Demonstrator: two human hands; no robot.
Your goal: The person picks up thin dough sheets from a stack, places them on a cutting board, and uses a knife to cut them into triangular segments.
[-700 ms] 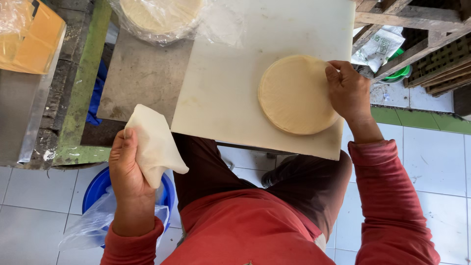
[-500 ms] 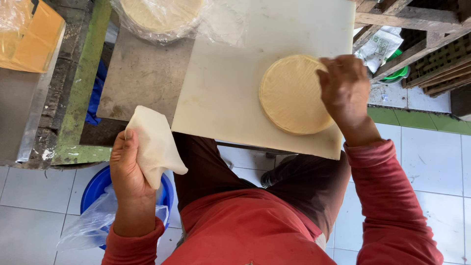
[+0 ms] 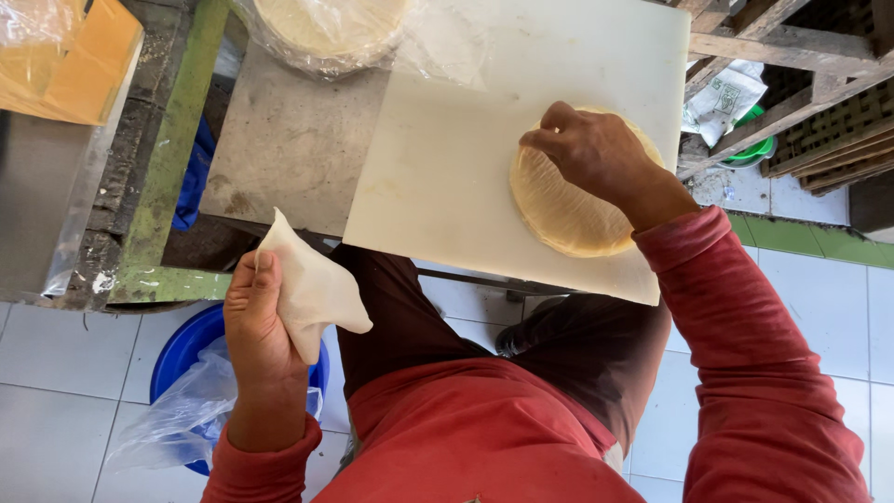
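wrapped stack (image 3: 326,28) cropped, wrapper (image 3: 568,210) partly hidden

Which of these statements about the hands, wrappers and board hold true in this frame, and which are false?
1. The left hand holds a folded white wrapper. True.
2. The right hand rests on a round wrapper stack. True.
3. The stack lies on the floor tiles. False: it lies on the white board.
4. A red bucket sits under the left hand. False: the bucket is blue.
5. Both sleeves are red. True.
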